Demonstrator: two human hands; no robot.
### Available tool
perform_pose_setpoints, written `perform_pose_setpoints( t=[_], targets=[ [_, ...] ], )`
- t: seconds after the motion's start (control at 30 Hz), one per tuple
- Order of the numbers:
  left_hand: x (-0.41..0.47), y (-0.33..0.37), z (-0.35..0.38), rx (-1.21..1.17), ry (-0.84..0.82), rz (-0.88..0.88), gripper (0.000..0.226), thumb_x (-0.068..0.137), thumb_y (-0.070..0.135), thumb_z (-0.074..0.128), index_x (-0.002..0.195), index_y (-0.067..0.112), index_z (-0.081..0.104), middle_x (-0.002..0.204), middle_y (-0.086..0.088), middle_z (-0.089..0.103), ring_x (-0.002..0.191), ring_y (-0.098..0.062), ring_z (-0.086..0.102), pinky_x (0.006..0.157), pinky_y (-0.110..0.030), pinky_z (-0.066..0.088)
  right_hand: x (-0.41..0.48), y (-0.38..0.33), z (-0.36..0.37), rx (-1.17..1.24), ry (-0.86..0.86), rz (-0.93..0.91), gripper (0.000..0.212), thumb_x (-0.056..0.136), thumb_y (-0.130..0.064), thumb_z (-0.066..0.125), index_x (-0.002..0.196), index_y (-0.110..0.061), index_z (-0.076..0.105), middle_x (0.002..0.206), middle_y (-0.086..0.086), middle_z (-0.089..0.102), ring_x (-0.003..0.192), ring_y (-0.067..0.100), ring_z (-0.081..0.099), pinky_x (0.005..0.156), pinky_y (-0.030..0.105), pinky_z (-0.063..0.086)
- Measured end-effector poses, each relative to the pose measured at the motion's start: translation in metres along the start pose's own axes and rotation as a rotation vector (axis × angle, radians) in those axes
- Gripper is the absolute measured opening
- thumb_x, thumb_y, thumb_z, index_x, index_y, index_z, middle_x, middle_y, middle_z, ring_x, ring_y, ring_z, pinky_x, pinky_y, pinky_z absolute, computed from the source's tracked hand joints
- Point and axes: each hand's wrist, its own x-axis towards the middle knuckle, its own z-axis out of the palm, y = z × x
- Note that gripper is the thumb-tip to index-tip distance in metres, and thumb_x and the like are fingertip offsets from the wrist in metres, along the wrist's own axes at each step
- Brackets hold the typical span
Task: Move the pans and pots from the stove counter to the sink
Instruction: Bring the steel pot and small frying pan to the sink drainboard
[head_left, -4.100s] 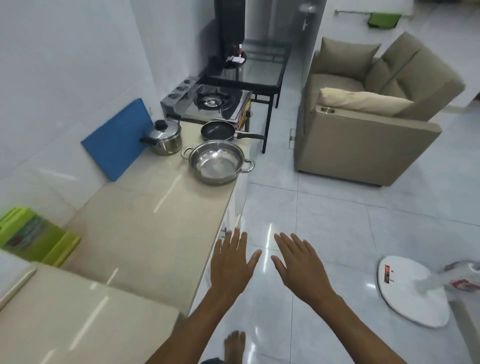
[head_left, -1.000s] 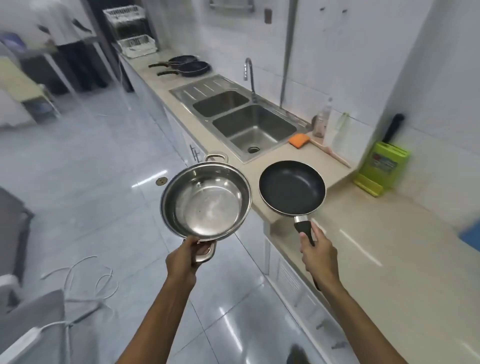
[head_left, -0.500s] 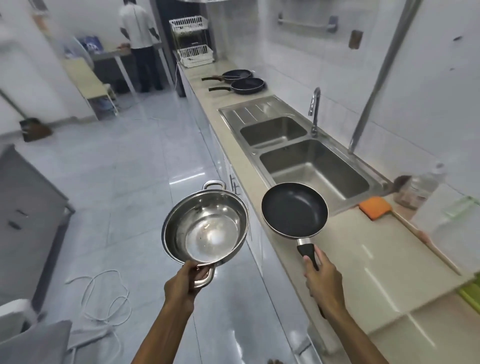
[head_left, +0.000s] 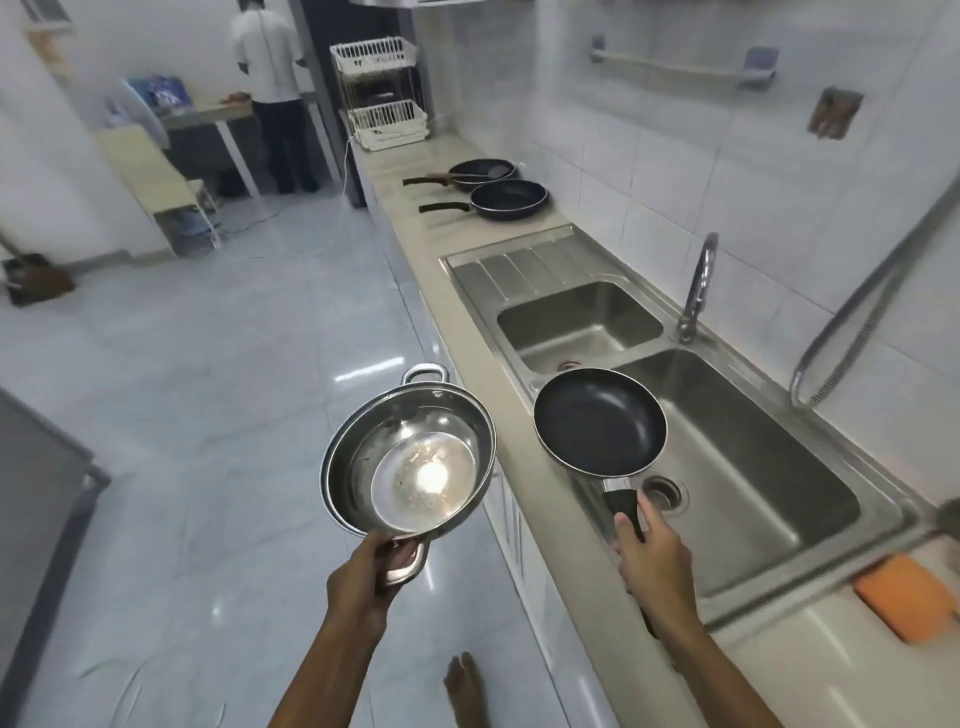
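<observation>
Left hand (head_left: 363, 571) grips shiny round steel pot (head_left: 408, 462); right hand (head_left: 655, 564) grips matte black pan (head_left: 600, 422).

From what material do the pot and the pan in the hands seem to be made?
The pot looks like polished steel: silver, with a bright mirror-like glare on its bottom. The pan is dull black inside, probably a non-stick coating over metal; its handle looks like black plastic, though this is uncertain.

White tiled walls (head_left: 597, 130) rise on the right above a long beige counter (head_left: 540, 499). Glossy pale floor tiles (head_left: 208, 415) reflect ceiling light. Far left, a table (head_left: 218, 117) stands against the wall.
</observation>
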Motion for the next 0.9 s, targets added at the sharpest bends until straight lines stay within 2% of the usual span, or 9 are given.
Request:
perform_pose_setpoints(
  t=[0.07,0.13,0.27,0.4,0.47,0.6,0.67,0.83,0.9],
  targets=[
    [0.043,0.026,0.021,0.015,-0.029,-0.004,0.024,0.070,0.007,0.079,0.091,-0.005,0.074,0.081,-0.019,0.080,0.073,-0.023,0.078,0.063,-0.031,0.059,0.035,-0.014,0.027,0.023,0.006,0.011,0.045,0.099,-0.031,0.056,0.144,-0.026,0.052,0.109,0.011,0.074,0.082,0.028,0.061,0.085,0.045,0.055],
    [0.089,0.058,0.042,0.037,-0.047,-0.023,0.026,0.071,0.008,0.079,0.093,-0.004,0.074,0.083,-0.019,0.080,0.078,-0.025,0.079,0.066,-0.032,0.058,0.073,-0.032,0.058,0.068,0.018,0.038,0.045,0.098,-0.030,0.056,0.143,-0.025,0.053,0.097,0.005,0.067,0.082,0.021,0.050,0.077,0.042,0.049],
    [0.175,0.127,0.086,0.109,-0.126,-0.035,0.030,0.071,0.010,0.081,0.096,-0.006,0.074,0.084,-0.019,0.080,0.076,-0.025,0.079,0.055,-0.027,0.060,0.143,-0.079,0.109,0.055,0.077,0.057,0.039,0.095,-0.036,0.055,0.134,-0.037,0.056,0.089,-0.002,0.066,0.072,0.021,0.056,0.065,0.037,0.053],
    [0.254,0.183,0.131,0.185,-0.172,-0.033,0.033,0.074,0.010,0.080,0.102,-0.006,0.073,0.084,-0.018,0.080,0.076,-0.023,0.079,0.063,-0.030,0.059,0.204,-0.118,0.148,0.069,0.134,0.086,0.036,0.095,-0.035,0.055,0.129,-0.045,0.055,0.088,-0.004,0.069,0.072,0.021,0.056,0.075,0.048,0.057],
    [0.296,0.209,0.159,0.216,-0.213,-0.037,0.036,0.073,0.012,0.081,0.103,-0.006,0.073,0.086,-0.018,0.080,0.079,-0.024,0.079,0.063,-0.030,0.059,0.241,-0.132,0.169,0.070,0.153,0.091,0.035,0.096,-0.033,0.056,0.130,-0.041,0.057,0.089,-0.003,0.069,0.073,0.022,0.057,0.076,0.050,0.057],
    [0.382,0.249,0.216,0.302,-0.267,-0.051,0.032,0.074,0.016,0.082,0.096,-0.006,0.075,0.083,-0.020,0.080,0.068,-0.022,0.078,0.051,-0.026,0.057,0.322,-0.153,0.212,0.105,0.194,0.123,0.040,0.098,-0.028,0.056,0.136,-0.038,0.055,0.095,0.000,0.067,0.076,0.020,0.056,0.069,0.043,0.052],
    [0.427,0.270,0.248,0.343,-0.293,-0.065,0.031,0.074,0.017,0.082,0.094,-0.007,0.076,0.081,-0.021,0.079,0.066,-0.021,0.077,0.054,-0.027,0.058,0.369,-0.165,0.235,0.122,0.230,0.127,0.039,0.098,-0.026,0.056,0.136,-0.036,0.056,0.093,-0.003,0.064,0.076,0.021,0.056,0.070,0.041,0.049],
    [0.526,0.326,0.331,0.485,-0.384,-0.094,0.032,0.060,0.025,0.087,0.080,0.001,0.082,0.089,-0.023,0.079,0.081,-0.027,0.079,0.059,-0.030,0.061,0.472,-0.200,0.284,0.131,0.314,0.198,0.019,0.096,-0.022,0.054,0.101,-0.037,0.063,0.068,-0.002,0.065,0.056,0.017,0.059,0.063,0.049,0.056],
    [0.558,0.349,0.364,0.522,-0.435,-0.114,0.042,0.050,0.029,0.090,0.080,0.002,0.083,0.091,-0.023,0.079,0.087,-0.030,0.078,0.064,-0.032,0.062,0.506,-0.215,0.299,0.140,0.354,0.231,0.021,0.097,-0.025,0.054,0.107,-0.042,0.062,0.070,-0.002,0.066,0.060,0.021,0.060,0.069,0.051,0.057]
  ],
)
